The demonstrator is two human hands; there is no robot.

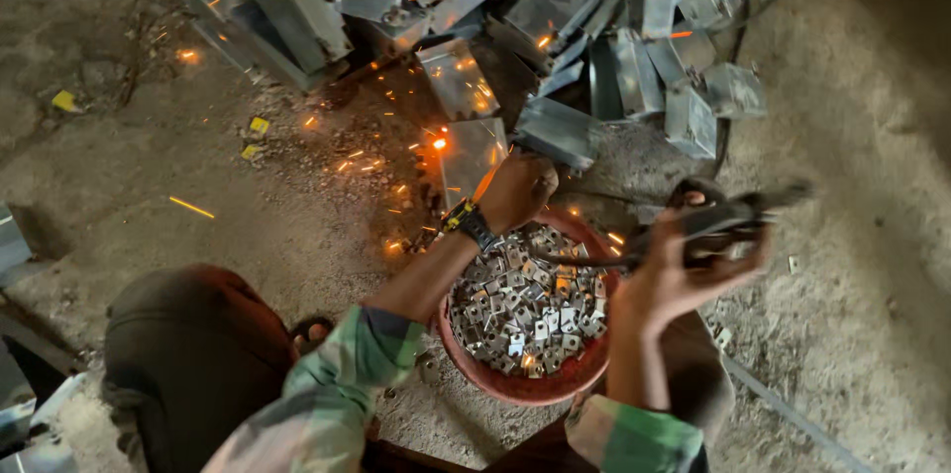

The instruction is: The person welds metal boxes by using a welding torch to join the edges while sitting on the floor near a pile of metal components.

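My left hand (517, 191), with a dark watch on its wrist, grips the lower edge of a flat metal box piece (470, 156) lying on the ground, where orange sparks scatter. My right hand (674, 270) is closed around a dark welding electrode holder (728, 220), blurred by motion, whose thin rod reaches left across a red bowl (525, 386). The bowl sits between my arms and holds several small metal brackets (525, 310).
A heap of grey sheet-metal boxes (555, 17) lies across the top of the view. Sparks and small yellow scraps (260, 124) dot the dirt floor at left. My bent knee (188, 354) fills the lower left. A cable (792, 414) runs at lower right.
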